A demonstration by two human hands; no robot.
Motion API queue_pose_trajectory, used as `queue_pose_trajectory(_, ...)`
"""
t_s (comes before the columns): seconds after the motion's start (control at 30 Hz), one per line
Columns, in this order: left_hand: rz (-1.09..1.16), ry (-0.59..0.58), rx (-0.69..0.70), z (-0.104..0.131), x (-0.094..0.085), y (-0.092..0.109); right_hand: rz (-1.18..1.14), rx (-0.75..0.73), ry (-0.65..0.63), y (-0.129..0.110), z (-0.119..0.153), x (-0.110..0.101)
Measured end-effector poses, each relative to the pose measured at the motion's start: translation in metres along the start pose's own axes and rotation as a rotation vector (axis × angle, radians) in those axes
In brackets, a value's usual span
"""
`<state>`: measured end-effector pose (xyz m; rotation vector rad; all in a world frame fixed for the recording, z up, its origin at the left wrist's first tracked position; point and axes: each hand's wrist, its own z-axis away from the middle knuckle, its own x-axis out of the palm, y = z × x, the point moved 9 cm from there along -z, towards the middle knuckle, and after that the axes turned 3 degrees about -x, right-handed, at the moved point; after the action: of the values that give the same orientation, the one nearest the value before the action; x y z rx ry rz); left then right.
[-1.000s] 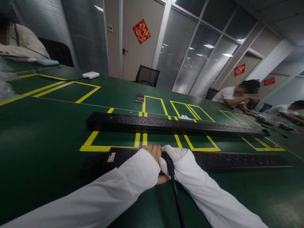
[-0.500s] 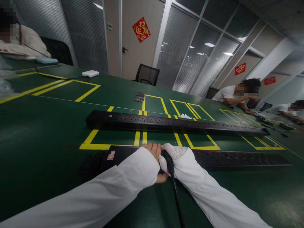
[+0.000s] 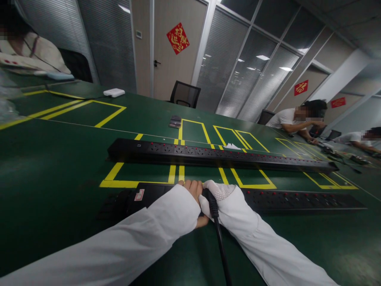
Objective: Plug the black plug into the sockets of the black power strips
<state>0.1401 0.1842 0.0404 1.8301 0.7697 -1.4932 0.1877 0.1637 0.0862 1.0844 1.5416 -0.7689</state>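
Observation:
A long black power strip with red dots along its sockets lies across the near part of the green table. My bare left hand is wrapped over the strip, fingers on its far side and thumb on its near side. Close against it, my right hand, in a white dotted glove, grips a black power plug at the strip. The plug's cord runs down toward me. Its front end is hidden by my hands. A small white label sits near the strip's left end.
A second long power strip lies parallel beyond mine. Yellow tape marks the table. A dark small object, a white box and white paper scraps lie farther off. Several people sit around the table.
My hands stay in the same place on the strip and plug. The person at the far left has shifted slightly to the right.

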Motion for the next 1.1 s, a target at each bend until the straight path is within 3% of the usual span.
queue_pose_trajectory(0.57, 0.011, 0.001, 0.005, 0.000, -0.002, 0.000, -0.010, 0.005, 0.001, 0.001, -0.001, 0.000)
queue_pose_trajectory(0.73, 0.017, -0.061, -0.010, -0.001, 0.002, -0.002, -0.009, 0.008, 0.002, 0.001, -0.001, 0.002)
queue_pose_trajectory(1.1, 0.003, 0.034, -0.078, -0.008, 0.011, -0.005, -0.018, 0.009, -0.008, 0.002, -0.001, 0.002)
